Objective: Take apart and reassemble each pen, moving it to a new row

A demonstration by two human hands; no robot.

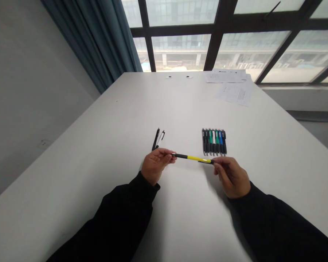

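A yellow pen (194, 158) with a black grip is held level above the white table (98, 153), one end in each hand. My left hand (156, 164) pinches its black grip end. My right hand (231, 176) pinches the other end, fingers closed. Just beyond the pen, a row of several pens (214, 142) in black, green, white and blue lies side by side. Two dark pens (157, 139) lie on the table just past my left hand.
Sheets of printed paper (233, 87) lie at the table's far right, near the window. Two small round discs (178, 76) sit at the far edge. A blue curtain (104, 40) hangs at the back left.
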